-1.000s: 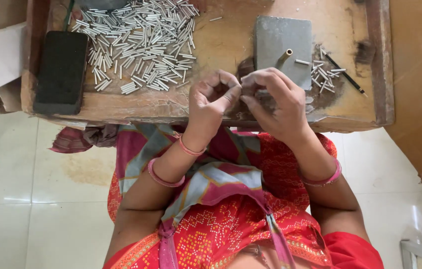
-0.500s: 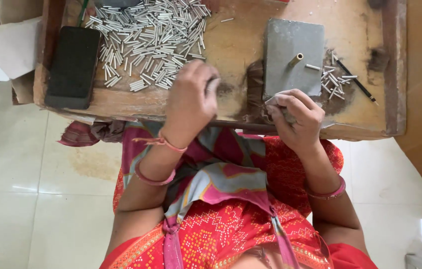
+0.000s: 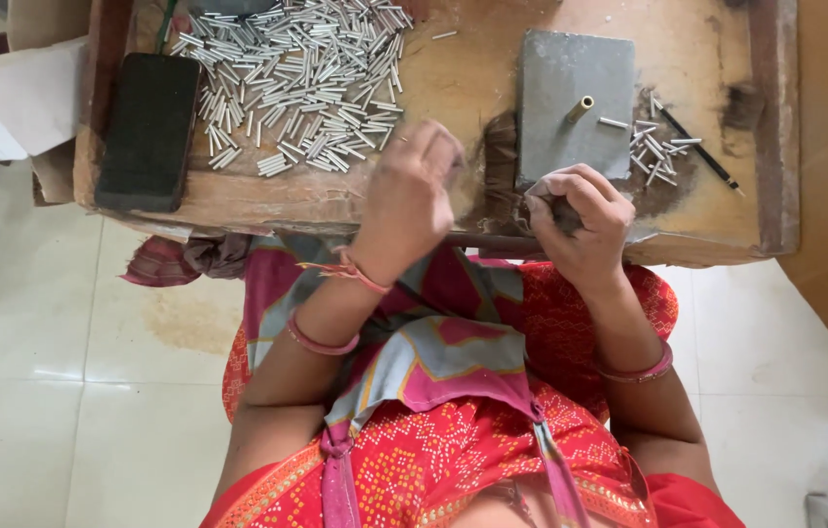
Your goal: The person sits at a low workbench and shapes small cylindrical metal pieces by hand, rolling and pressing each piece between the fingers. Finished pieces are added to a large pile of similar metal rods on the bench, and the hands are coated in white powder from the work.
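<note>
Right hand [image 3: 578,220] grip pinches something dark; left hand [image 3: 412,191] grip near metal tubes [image 3: 296,83], state unclear.

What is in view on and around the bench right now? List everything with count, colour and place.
wooden bench: one, tan, top of view
small metal tubes: large pile, too many to count, silver, bench left
black block: one, black, bench far left
metal plate: one, grey, bench right
brass peg: one, on the plate
loose tubes: small heap, silver, right of plate
pencil-like rod: one, dark, far right
floor tiles: pale, below
left hand: near the tube pile's edge
right hand: curled at the plate's near edge; contents hidden
</note>
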